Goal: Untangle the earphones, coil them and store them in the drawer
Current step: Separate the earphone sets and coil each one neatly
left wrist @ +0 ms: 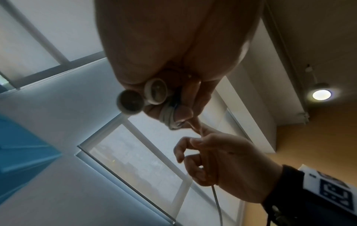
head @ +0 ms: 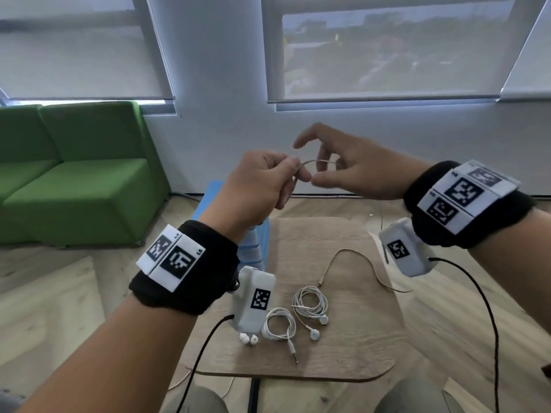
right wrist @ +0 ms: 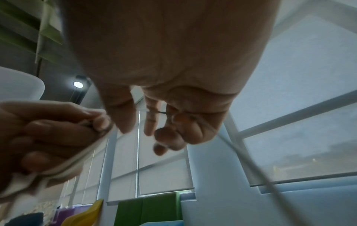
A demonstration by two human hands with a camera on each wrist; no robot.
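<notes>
Both hands are raised above the small wooden table (head: 357, 338). My left hand (head: 293, 175) grips a partly coiled white earphone cable (left wrist: 171, 119) wound round its fingers. That set's two earbuds (left wrist: 155, 91) stick out by the palm. A short arc of cable (head: 313, 161) runs across to my right hand (head: 323, 171), whose curled fingers hold it (right wrist: 154, 112). The loose tail (head: 351, 254) hangs down onto the table and ends in a plug (head: 320, 283). A blue drawer unit (head: 253, 242) stands at the table's far left, mostly hidden by my left arm.
Two other white earphone sets lie coiled on the table, one in the middle (head: 308, 302) and one nearer the front left (head: 278, 324). A green sofa (head: 74, 180) stands to the left below the windows. Black camera cables hang from both wrists.
</notes>
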